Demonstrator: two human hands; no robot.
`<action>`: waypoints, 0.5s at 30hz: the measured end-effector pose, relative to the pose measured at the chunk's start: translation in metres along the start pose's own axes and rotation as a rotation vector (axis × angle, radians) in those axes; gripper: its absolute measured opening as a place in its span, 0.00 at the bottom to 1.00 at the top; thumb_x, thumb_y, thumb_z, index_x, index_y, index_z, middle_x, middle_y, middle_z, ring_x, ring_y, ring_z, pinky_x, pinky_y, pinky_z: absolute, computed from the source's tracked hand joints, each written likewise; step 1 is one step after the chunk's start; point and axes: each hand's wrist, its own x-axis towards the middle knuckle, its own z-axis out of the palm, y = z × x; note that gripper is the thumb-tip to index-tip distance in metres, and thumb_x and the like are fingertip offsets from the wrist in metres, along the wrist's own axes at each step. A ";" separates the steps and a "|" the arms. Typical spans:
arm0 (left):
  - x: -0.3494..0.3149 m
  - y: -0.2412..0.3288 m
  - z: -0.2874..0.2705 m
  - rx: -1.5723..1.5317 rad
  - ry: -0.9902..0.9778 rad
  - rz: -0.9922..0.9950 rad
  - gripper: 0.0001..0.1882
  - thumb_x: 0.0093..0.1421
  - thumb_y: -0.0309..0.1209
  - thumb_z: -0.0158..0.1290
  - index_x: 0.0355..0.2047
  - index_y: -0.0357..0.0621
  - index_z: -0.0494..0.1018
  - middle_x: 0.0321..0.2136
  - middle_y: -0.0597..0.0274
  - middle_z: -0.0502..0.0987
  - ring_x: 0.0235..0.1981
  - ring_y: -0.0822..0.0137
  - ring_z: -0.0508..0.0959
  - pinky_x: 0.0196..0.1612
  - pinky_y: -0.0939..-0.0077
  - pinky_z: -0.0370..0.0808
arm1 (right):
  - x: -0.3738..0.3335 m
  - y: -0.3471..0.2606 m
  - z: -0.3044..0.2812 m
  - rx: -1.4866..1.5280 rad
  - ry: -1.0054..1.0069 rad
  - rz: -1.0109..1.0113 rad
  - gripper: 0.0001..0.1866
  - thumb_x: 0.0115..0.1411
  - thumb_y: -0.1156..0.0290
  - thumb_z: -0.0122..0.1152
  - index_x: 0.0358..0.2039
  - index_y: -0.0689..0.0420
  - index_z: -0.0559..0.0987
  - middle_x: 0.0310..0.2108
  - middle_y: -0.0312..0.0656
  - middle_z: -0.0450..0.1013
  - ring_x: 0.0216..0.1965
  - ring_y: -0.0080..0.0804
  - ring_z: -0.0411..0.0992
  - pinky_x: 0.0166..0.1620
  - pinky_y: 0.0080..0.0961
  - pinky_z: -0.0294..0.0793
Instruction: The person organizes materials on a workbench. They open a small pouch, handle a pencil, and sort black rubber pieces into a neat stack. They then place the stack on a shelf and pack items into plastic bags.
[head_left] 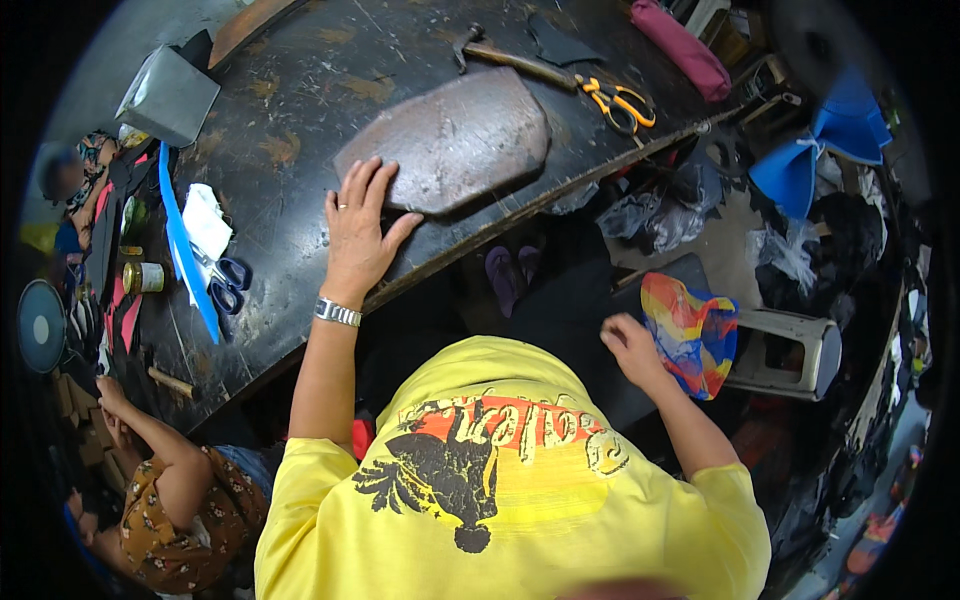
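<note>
My left hand point(362, 235) lies flat with its fingers spread, the fingertips on the near left edge of a heavy grey slab point(455, 140) with cut corners. The slab rests on a dark, scuffed worktable point(300, 60). Just beyond it lie a wooden-handled hammer point(525, 66) and orange-handled scissors point(618, 104). Off the table, to the right of my body, my right hand point(632, 346) hangs with its fingers curled in; nothing shows in it. Closest to that hand is a bright red, yellow and blue piece of material point(690, 335), beside a pale plastic stool point(785, 352).
On the table's left are a blue strip point(178, 245), dark-handled scissors point(229, 286), a jar point(143, 277) and a metal tin point(172, 97). A pink roll point(682, 50) lies at the far right. A co-worker point(180, 500) sits at lower left. Purple slippers point(504, 276) are on the floor.
</note>
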 end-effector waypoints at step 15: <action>0.054 0.038 -0.034 -0.233 -0.161 0.076 0.34 0.50 0.54 0.65 0.57 0.58 0.73 0.64 0.53 0.64 0.69 0.49 0.56 0.66 0.28 0.44 | -0.081 0.072 0.023 0.002 -1.264 0.514 0.22 0.58 0.55 0.65 0.46 0.58 0.82 0.38 0.42 0.81 0.41 0.32 0.78 0.44 0.32 0.77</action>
